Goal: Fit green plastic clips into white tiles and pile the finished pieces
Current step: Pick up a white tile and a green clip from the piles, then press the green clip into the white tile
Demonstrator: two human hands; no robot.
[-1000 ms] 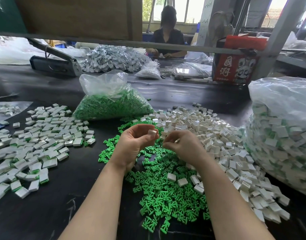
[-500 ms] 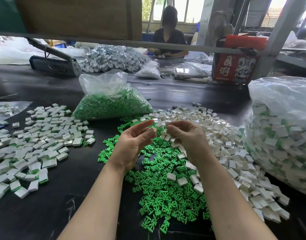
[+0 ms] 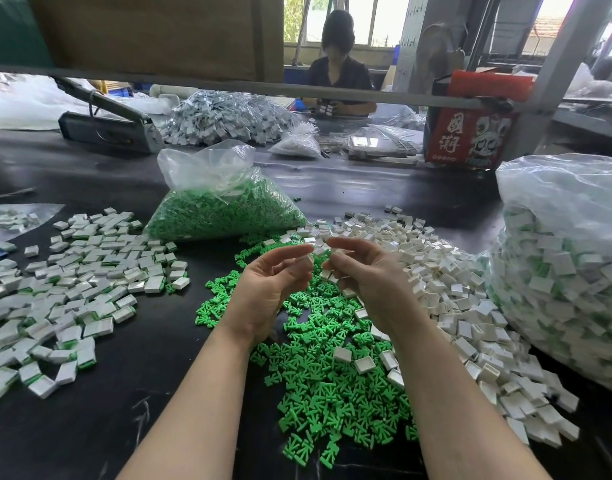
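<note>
Black worktable (image 3: pixel 89 427), second worker at twelve o'clock. Big bag (image 3: pixel 567 271) of finished pieces at three; finished pile (image 3: pixel 72 289) at nine; bag of clips (image 3: pixel 221 206) at eleven; loose tiles (image 3: pixel 453 289) at two; loose clips (image 3: pixel 332 375) at six. Left hand (image 3: pixel 269 289), fingers curled, pinching a tile (image 3: pixel 308 260) at centre. Right hand (image 3: pixel 366 275) pinching something small, likely a clip; cannot tell. Risk, probably: misaligned clip, slipping out and vanishing among the loose parts.

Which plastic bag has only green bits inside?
The middle bag, behind the loose green clips. It holds green only; the big bag on the right holds white tiles mixed with green.
</note>
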